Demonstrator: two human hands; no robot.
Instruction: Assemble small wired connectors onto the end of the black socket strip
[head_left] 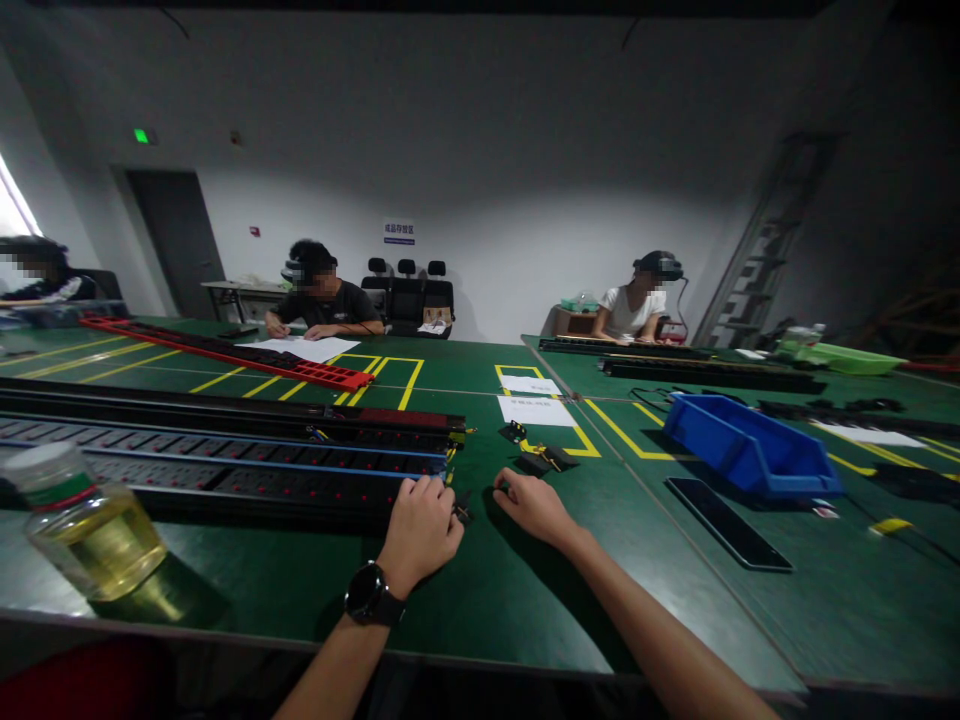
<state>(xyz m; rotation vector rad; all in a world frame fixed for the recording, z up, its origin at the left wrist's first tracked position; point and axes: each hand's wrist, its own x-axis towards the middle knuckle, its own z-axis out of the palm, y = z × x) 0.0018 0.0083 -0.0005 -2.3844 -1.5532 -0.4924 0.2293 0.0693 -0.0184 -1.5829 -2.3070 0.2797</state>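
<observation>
My left hand [422, 530], with a black watch on its wrist, is closed at the right end of a long black rail assembly [300, 490] with blue strips and red dots. A small dark part [463, 508] shows beside its fingers; whether the fingers grip it or the rail end is hidden. To the right, my right hand [529, 503] rests on the green table with its fingers curled, and what they hold, if anything, cannot be made out. Just beyond it lie small black parts with yellow pieces [544, 458].
A bottle of yellow liquid [97, 530] stands at the left. On the right are a blue bin [750, 445] and a phone [727, 525]. White papers [536, 410] lie ahead, a red rail [300, 366] lies far left, and people sit across the table.
</observation>
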